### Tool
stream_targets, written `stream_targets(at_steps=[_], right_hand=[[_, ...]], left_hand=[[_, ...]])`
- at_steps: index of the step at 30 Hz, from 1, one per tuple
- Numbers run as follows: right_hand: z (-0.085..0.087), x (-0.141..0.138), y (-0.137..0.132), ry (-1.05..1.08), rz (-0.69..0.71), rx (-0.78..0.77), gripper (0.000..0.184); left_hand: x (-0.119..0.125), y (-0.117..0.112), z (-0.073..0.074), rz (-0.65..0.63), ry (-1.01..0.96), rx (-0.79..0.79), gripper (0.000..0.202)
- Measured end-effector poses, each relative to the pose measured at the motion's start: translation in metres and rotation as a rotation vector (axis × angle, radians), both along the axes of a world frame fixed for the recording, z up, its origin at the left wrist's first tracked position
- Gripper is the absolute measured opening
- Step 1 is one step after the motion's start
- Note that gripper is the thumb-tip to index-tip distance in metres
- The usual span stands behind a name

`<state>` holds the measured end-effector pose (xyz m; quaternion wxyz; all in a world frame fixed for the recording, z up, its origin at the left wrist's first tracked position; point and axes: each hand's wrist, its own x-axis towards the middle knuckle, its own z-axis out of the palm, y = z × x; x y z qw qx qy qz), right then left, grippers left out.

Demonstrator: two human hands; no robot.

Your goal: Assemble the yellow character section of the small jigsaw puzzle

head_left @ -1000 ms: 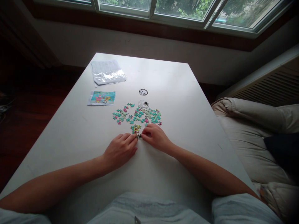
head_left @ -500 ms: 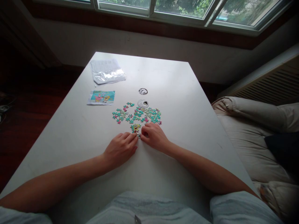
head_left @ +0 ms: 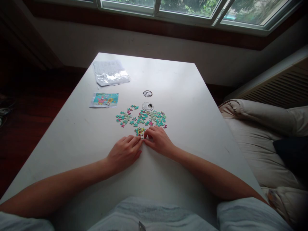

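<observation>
A small joined cluster of yellow puzzle pieces (head_left: 140,131) lies on the white table (head_left: 183,96). My left hand (head_left: 124,152) rests on the table, fingers curled, its fingertips touching the cluster's lower edge. My right hand (head_left: 158,139) meets it from the right, fingers pinched at the same spot on a small piece I can barely see. Several loose teal and pink puzzle pieces (head_left: 141,118) are scattered just behind the cluster.
A printed reference picture (head_left: 105,99) lies at the left. A clear plastic bag on paper (head_left: 110,75) sits at the far left corner. A round cable hole (head_left: 147,93) and its cap (head_left: 147,106) are mid-table. A cushioned sofa (head_left: 262,134) stands right.
My right hand has crept slightly left and forward over the yellow cluster. My left hand has barely moved.
</observation>
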<state>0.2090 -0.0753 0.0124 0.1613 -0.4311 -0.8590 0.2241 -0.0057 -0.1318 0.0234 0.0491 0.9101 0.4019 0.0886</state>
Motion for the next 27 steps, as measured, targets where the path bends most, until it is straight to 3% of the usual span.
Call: stream_targets(at_steps=[13,17,22,27], right_hand=[[0.0,0.001,-0.001,0.013,0.039,0.015,0.01],[0.0,0.003,-0.002,-0.009,0.061,0.039,0.016],[-0.002,0.002,-0.004,-0.033,0.067,0.058,0.015],[-0.001,0.001,-0.004,-0.037,0.066,0.043,0.014]], left_hand=[[-0.005,0.017,0.006,-0.038,-0.037,-0.037,0.026],[-0.01,0.019,0.001,-0.02,-0.1,-0.022,0.027],[-0.022,0.035,-0.007,0.098,-0.208,0.028,0.023],[-0.027,0.045,-0.01,0.071,-0.221,0.014,0.024]])
